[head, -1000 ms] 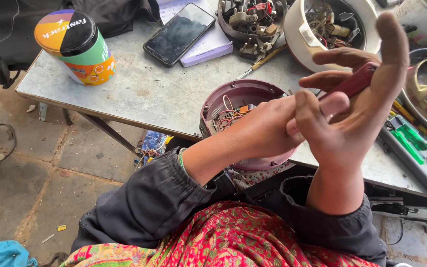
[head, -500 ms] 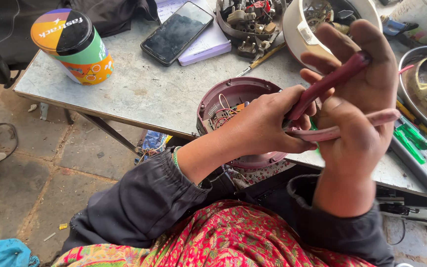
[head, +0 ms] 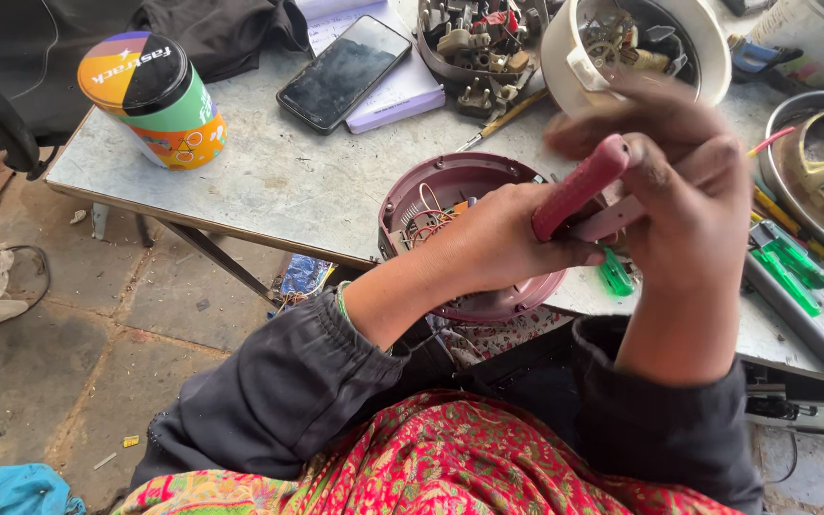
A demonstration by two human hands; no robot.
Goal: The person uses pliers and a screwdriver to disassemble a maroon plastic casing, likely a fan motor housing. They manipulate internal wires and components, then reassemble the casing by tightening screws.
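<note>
A person sits at a grey metal surface [head: 269,181], both hands raised over a round maroon appliance base [head: 450,191] that lies open side up at the near edge, with coloured wires showing inside. All places here are given from that base.

Likely risks, as a judgement: the base overhangs the surface's near edge, so a push from the hands could tip it into the lap. The tool's working end is hidden between the hands, so a slip could nick a finger or pull one of the thin wires loose.

The left hand [head: 503,243] hangs just above the base's near right part, fingers curled closed around the lower end of a red-handled tool [head: 579,186], perhaps pliers. The right hand [head: 684,200], just right of the base and blurred, is half curled around the tool's handles; how firmly it grips I cannot tell.

Beyond the base lie a dark phone [head: 343,72] and a white pot [head: 636,48] of parts. Far to its left stands a colourful tin [head: 154,100]. To its right lie green-handled tools [head: 784,267].
</note>
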